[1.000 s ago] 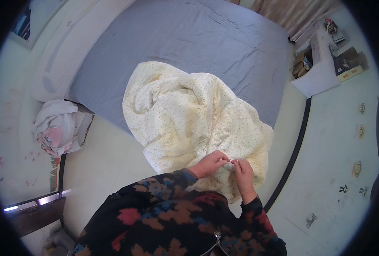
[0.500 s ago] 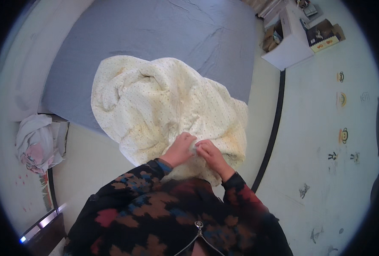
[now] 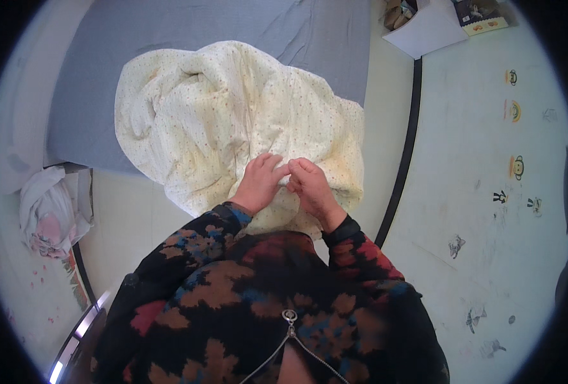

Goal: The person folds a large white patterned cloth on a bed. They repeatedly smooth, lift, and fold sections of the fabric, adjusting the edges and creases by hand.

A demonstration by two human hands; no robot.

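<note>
A cream quilt (image 3: 213,121) with tiny coloured dots lies bunched up, partly on the grey bed sheet (image 3: 168,22) and partly hanging toward me. A crease or seam runs down its middle to my hands. Over its near part, my left hand (image 3: 258,184) has its fingers bent and drawn together. My right hand (image 3: 312,190) is closed beside it, thumb and forefinger pinched. The fingertips of both hands meet or nearly meet. What is pinched between them is too small or hidden to make out.
At the left, a white and pink cloth bundle (image 3: 50,217) rests by the bed's corner. A white cabinet (image 3: 424,35) with an open cardboard box (image 3: 399,14) stands at the far right. The right wall (image 3: 463,160) carries small stickers and marks.
The quilt, bed and both hands sit higher in the picture, as my view has tilted down. My hands stay close together over the quilt. The right fingers are now more tightly curled.
</note>
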